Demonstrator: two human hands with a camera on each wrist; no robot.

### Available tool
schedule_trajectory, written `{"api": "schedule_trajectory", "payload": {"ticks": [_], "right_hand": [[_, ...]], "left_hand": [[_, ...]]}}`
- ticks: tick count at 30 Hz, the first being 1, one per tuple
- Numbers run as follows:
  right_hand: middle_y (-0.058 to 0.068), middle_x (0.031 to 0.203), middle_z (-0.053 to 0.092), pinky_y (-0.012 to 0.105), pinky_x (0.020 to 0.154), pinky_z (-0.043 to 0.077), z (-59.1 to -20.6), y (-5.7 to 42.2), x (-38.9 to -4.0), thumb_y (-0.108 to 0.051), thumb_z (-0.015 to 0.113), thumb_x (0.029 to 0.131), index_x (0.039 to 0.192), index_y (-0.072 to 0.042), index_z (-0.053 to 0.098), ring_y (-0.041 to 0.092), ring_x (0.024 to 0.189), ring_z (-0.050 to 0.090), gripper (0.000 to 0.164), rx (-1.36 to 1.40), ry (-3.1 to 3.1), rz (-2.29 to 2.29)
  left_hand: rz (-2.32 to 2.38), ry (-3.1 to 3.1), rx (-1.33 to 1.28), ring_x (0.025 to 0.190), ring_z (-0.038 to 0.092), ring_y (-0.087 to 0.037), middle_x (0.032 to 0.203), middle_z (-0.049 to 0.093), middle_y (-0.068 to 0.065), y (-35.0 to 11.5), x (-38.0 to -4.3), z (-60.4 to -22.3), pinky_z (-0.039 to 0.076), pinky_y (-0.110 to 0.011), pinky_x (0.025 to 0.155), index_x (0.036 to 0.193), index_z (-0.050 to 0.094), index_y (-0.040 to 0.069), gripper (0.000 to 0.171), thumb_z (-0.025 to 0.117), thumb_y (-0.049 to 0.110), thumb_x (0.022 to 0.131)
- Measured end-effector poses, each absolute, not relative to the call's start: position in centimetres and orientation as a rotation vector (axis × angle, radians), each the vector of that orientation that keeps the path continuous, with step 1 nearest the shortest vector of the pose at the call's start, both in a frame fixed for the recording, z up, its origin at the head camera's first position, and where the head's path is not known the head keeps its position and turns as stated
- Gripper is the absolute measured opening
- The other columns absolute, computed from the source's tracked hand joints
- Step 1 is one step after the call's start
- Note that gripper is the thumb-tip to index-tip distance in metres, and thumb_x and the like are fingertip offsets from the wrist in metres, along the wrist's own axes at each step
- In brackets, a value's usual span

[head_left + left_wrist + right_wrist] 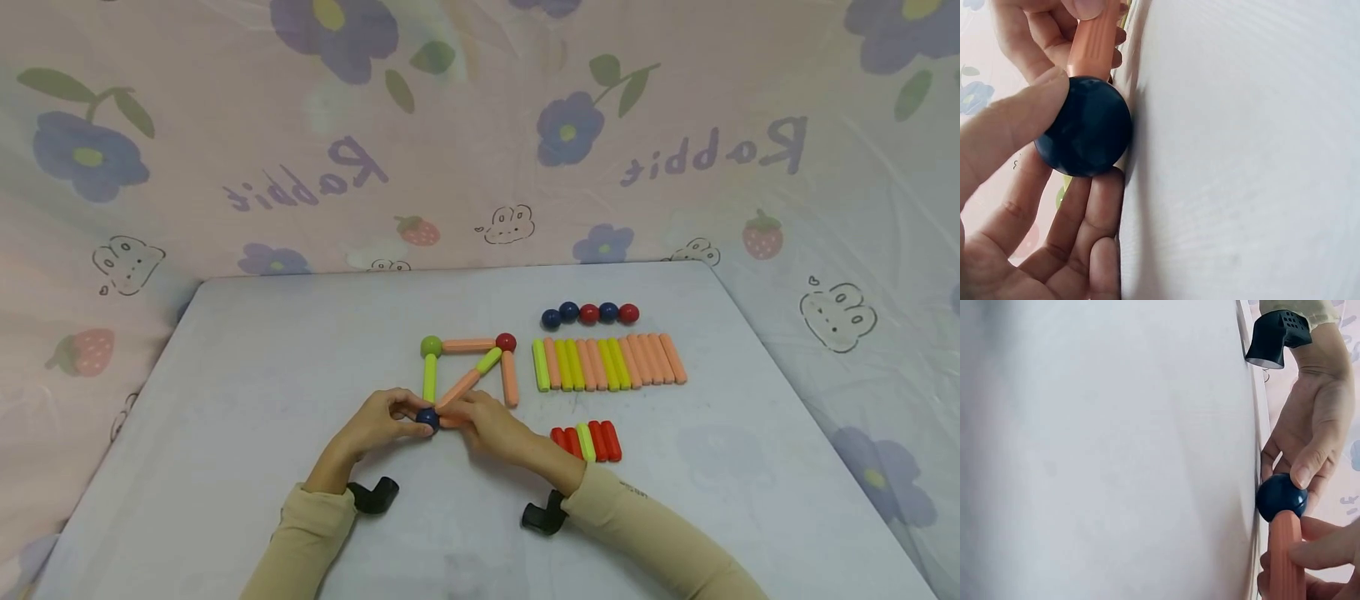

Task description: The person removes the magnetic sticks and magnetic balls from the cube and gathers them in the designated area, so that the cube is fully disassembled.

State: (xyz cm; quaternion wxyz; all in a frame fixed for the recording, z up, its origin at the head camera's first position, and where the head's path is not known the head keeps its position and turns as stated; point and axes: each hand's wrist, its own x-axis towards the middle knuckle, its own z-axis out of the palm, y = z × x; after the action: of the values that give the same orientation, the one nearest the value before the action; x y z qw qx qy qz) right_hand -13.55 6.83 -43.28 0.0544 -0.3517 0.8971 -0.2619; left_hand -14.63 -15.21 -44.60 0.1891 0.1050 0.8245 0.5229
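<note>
Thumb and fingers of my left hand (382,423) grip a dark blue ball (1085,128) at the near left corner of a flat figure of balls and sticks. My right hand (491,427) pinches an orange stick (1285,559), whose end meets the ball. A yellow-green stick (430,379) runs from the ball up to a green ball (431,346). Another orange stick (468,344) joins that to a red ball (506,342), with one more orange stick (510,379) hanging below it. Diagonally across lie an orange stick (459,387) and a short yellow-green stick (489,361).
To the right is a row of orange and yellow sticks (609,363), with blue and red balls (589,314) lined up behind it. Short red sticks (604,440) and a yellow-green one lie nearer, partly behind the right forearm. Black wrist mounts (375,495) sit at both wrists.
</note>
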Motion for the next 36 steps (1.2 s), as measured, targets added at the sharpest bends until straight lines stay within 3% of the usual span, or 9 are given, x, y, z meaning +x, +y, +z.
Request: {"api": "schedule_trajectory", "payload": {"ticks": [6,14,24,33,36], "right_hand": [[0.014,0.115,0.064,0.04,0.094,0.05,-43.0,7.1,-13.3,0.002,0.057,0.093,0.122,-0.007,0.066,0.026,0.106,0.06,0.032,-1.068,2.702,-0.801],[0.01,0.109,0.064,0.024,0.079,0.047,-41.9,9.3,-13.4,-0.008,0.057,0.096,0.125,-0.008,0.062,0.016,0.09,0.054,0.03,-0.873,2.651,-1.007],[0.014,0.109,0.068,0.018,0.076,0.051,-40.2,15.4,-14.4,-0.008,0.06,0.094,0.125,0.0,0.06,0.022,0.091,0.059,0.033,-0.696,2.745,-1.212],[0.021,0.116,0.063,0.031,0.082,0.052,-39.1,22.1,-16.0,-0.018,0.057,0.097,0.13,-0.001,0.056,0.033,0.103,0.06,0.038,-0.309,2.86,-1.194],[0.025,0.121,0.061,0.03,0.084,0.05,-39.0,24.1,-16.2,-0.017,0.057,0.097,0.128,0.002,0.056,0.036,0.106,0.057,0.037,-0.182,2.913,-1.175]], "left_hand": [[1.474,2.31,0.286,0.081,0.061,-0.012,0.098,0.07,-0.017,-15.2,-14.6,-44.6,0.046,-0.027,0.079,0.108,0.069,0.002,0.036,0.081,0.013,0.076],[1.461,2.317,0.289,0.082,0.06,-0.011,0.099,0.069,-0.016,-15.3,-14.7,-44.6,0.046,-0.025,0.077,0.108,0.069,0.001,0.036,0.081,0.013,0.076],[1.439,2.321,0.267,0.085,0.06,-0.011,0.104,0.069,-0.016,-15.2,-14.6,-44.6,0.046,-0.024,0.077,0.109,0.069,0.002,0.037,0.081,0.014,0.077],[1.442,2.32,0.275,0.085,0.059,-0.012,0.103,0.069,-0.015,-15.2,-14.6,-44.8,0.045,-0.025,0.077,0.109,0.068,0.002,0.037,0.081,0.014,0.077],[1.444,2.32,0.276,0.085,0.059,-0.012,0.104,0.069,-0.015,-15.3,-14.6,-44.7,0.046,-0.024,0.077,0.109,0.068,0.002,0.037,0.081,0.014,0.077]]}}
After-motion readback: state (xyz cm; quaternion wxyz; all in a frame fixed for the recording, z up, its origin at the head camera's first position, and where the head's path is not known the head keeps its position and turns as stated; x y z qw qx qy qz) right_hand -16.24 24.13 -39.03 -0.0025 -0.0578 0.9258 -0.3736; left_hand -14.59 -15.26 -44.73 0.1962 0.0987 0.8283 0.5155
